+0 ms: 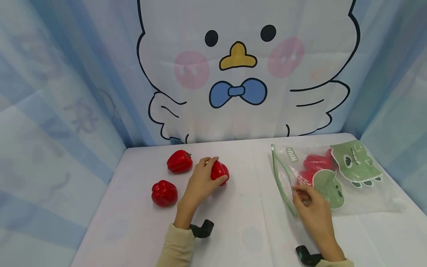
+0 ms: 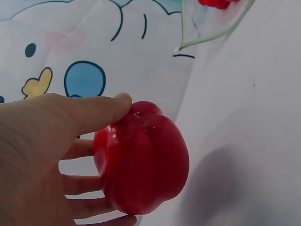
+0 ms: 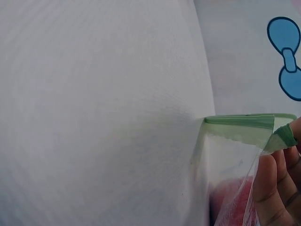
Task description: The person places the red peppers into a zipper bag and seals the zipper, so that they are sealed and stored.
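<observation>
My left hand (image 1: 201,180) grips a red bell pepper (image 1: 219,172), thumb on the near side and fingers round the back. In the left wrist view this pepper (image 2: 146,160) shows glossy and lobed, with a shadow on the white surface beside it. My right hand (image 1: 311,207) pinches the green-edged mouth of a clear zip bag (image 1: 370,198). Up close in the right wrist view, fingers (image 3: 270,188) hold the green zip strip (image 3: 240,121), and the bag's mouth stands apart. Red peppers (image 1: 317,163) lie inside the bag, partly behind its green cartoon prints.
Two more red bell peppers lie on the left of the white table (image 1: 240,230): one farther back (image 1: 179,161), the other pepper (image 1: 164,193) nearer. A cartoon-print curtain (image 1: 240,122) hangs behind the table. Black wrist cameras sit on both wrists.
</observation>
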A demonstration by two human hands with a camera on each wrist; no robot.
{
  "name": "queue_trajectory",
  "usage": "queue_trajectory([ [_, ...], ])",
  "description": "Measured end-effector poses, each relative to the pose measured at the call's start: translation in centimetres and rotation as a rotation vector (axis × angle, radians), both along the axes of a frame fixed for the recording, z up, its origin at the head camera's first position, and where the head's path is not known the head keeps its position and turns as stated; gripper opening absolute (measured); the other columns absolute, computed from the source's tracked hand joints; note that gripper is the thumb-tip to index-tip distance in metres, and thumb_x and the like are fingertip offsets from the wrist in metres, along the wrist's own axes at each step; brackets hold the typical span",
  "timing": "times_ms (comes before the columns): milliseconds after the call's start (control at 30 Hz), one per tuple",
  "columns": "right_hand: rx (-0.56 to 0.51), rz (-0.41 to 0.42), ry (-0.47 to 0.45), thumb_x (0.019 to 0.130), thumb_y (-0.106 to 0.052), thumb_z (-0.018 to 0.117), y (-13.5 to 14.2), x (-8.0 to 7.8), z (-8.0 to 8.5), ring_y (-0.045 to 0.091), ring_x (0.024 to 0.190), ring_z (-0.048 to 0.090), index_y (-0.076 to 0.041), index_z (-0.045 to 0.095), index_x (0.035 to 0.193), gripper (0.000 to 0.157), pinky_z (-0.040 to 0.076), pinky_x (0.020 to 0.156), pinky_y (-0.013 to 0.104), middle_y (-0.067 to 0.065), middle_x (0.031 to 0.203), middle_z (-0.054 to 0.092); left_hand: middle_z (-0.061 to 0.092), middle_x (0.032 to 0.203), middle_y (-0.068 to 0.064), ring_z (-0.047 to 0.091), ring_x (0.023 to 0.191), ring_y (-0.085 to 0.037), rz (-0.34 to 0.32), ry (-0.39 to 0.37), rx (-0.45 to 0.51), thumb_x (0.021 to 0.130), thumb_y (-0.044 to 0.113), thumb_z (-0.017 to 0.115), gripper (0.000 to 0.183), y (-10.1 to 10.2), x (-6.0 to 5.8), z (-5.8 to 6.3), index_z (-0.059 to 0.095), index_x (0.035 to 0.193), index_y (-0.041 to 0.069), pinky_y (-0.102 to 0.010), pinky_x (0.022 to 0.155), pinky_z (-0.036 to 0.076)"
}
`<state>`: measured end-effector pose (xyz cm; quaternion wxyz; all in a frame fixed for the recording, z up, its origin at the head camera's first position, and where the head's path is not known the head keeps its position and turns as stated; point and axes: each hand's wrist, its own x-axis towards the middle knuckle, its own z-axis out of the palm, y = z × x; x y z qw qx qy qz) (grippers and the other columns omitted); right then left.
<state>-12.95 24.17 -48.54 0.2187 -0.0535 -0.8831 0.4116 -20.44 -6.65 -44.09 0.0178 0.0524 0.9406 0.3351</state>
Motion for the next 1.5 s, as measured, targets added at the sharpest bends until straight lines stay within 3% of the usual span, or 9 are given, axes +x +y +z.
queue_trajectory([
  [333, -0.01, -0.006, 0.0, 0.09, 0.001, 0.074, 0.0, 0.0, 0.0, -0.008, 0.074, 0.054, -0.002, 0.074, 0.109, 0.02, 0.045, 0.064, 0.005, 0.012, 0.092, 0.074, 0.044, 0.16, -0.008, 0.047, 0.143, -0.032, -0.09, 0.018, 0.225, 0.091, 0.035, 0.08, 0.074, 2.2, -1.5, -1.6, 0.046, 0.155, 0.023, -0.055, 0.099, 0.059],
  [633, -0.01, 0.005, 0.025, 0.089, 0.002, 0.073, -0.1, 0.0, 0.0, -0.009, 0.074, 0.055, -0.002, 0.074, 0.107, 0.018, 0.045, 0.063, 0.006, 0.012, 0.089, 0.074, 0.049, 0.154, -0.008, 0.048, 0.138, -0.029, -0.146, -0.036, 0.464, 0.094, 0.034, 0.077, 0.069, 4.8, -2.6, -3.3, 0.046, 0.154, 0.022, -0.05, 0.101, 0.059],
  [1000, 0.004, -0.013, -0.01, 0.089, 0.001, 0.074, -0.1, 0.0, -0.1, -0.009, 0.072, 0.054, -0.003, 0.075, 0.107, 0.018, 0.045, 0.061, 0.008, 0.01, 0.089, 0.074, 0.052, 0.152, -0.007, 0.051, 0.137, -0.027, -0.181, -0.059, 0.578, 0.095, 0.035, 0.073, 0.065, 8.9, -2.9, -3.9, 0.048, 0.154, 0.022, -0.044, 0.102, 0.058],
  [1500, 0.027, -0.018, -0.031, 0.088, -0.002, 0.077, -0.1, -0.1, -0.4, -0.01, 0.071, 0.054, -0.006, 0.075, 0.106, 0.019, 0.044, 0.061, 0.008, 0.006, 0.086, 0.075, 0.054, 0.15, -0.005, 0.053, 0.133, -0.021, -0.21, -0.057, 0.604, 0.094, 0.032, 0.075, 0.063, 11.0, -2.5, -4.6, 0.05, 0.152, 0.024, -0.037, 0.1, 0.059],
])
